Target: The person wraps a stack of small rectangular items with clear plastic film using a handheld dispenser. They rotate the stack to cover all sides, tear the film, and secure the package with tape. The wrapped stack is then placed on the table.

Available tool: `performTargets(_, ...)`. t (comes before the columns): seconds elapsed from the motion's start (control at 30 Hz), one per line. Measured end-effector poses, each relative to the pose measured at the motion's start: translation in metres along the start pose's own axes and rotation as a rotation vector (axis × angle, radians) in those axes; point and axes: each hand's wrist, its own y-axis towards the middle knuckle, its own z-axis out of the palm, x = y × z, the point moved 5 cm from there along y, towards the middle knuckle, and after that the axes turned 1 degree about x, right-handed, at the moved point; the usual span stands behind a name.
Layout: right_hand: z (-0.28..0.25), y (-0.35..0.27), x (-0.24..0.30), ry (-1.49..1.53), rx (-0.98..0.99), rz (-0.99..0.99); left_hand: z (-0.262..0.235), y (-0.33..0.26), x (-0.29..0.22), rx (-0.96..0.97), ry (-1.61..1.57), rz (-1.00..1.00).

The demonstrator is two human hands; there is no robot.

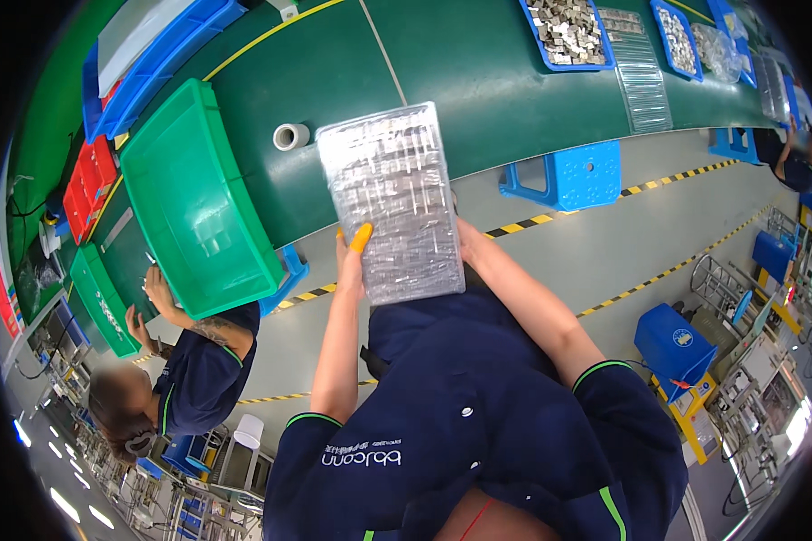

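Note:
I hold a rectangular, film-wrapped clear plastic tray pack [392, 203] in front of my body. Rows of small silvery shapes show through its shiny wrap. My left hand [352, 261] grips the pack's left edge, with a yellow finger cover on the thumb lying over the top. On the opposite edge is my right hand [465, 242], its fingers mostly hidden behind the pack. The pack's far end reaches over the green work table [334, 90]. Just beyond its far left corner, a white tape roll or tube [290, 136] stands on the table.
A large green bin [198, 198] sits at left, with a co-worker [207, 370] beside it. Blue trays of small metal parts [568, 34] and clear plastic trays [641, 81] lie at the far right. A blue stool [573, 176] stands on the floor below the table edge.

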Motion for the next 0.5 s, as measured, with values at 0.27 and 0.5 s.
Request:
performTargets(0.27, 0.019, -0.062, -0.030, -0.012, -0.005, -0.029, -0.024, -0.065, 0.006, 0.133, -0.158, 0.163)
performTargets(0.5, 0.067, -0.126, -0.027, -0.152, 0.070, -0.203, -0.040, -0.101, -0.029, 0.291, 0.044, 0.337)
